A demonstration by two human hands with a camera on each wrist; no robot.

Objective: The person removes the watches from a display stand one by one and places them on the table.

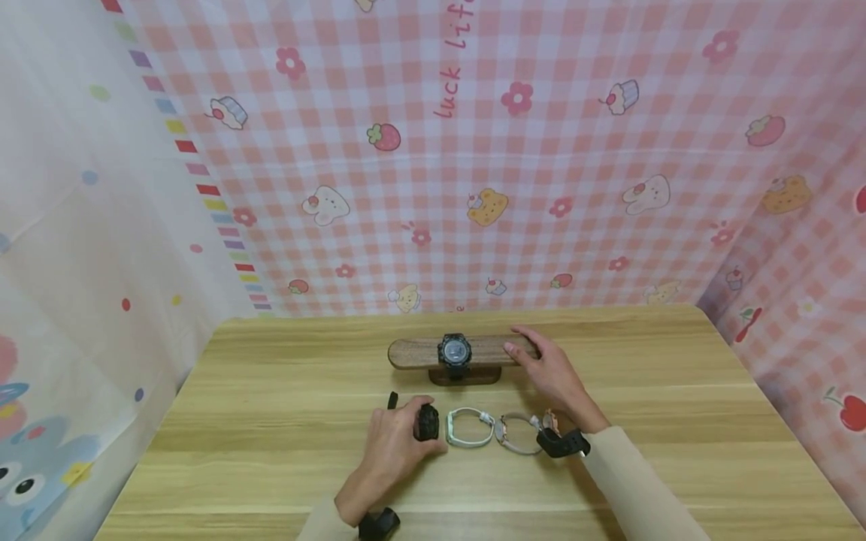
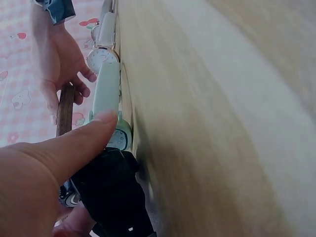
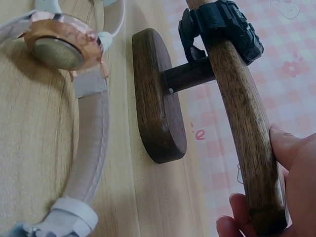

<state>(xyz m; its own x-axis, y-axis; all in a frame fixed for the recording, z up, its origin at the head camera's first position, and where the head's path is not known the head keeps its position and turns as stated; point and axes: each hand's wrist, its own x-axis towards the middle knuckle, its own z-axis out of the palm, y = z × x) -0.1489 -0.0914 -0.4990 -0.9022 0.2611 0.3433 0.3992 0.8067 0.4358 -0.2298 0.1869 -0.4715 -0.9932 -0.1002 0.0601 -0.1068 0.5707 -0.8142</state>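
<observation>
A dark wooden watch stand (image 1: 414,354) stands toward the back of the table, its bar set on a short post and oval base (image 3: 153,108). Strapped around the bar is a black digital watch (image 1: 455,349). My right hand (image 1: 556,377) grips the bar's right end, thumb on one side and fingers on the other. In front of the stand, my left hand (image 1: 395,448) pinches a second black watch (image 1: 428,423) between thumb and fingers, at or just above the tabletop. Beside it is a mint-green watch (image 1: 470,444), near my left thumb (image 2: 84,145).
Right of the mint watch, a watch with a pale strap (image 1: 521,451) and a rose-gold-cased watch (image 1: 551,422) lie on the wooden table (image 1: 284,436). My right wrist's black band (image 1: 563,443) partly hides them. A checked pink cloth (image 1: 433,225) hangs behind the table.
</observation>
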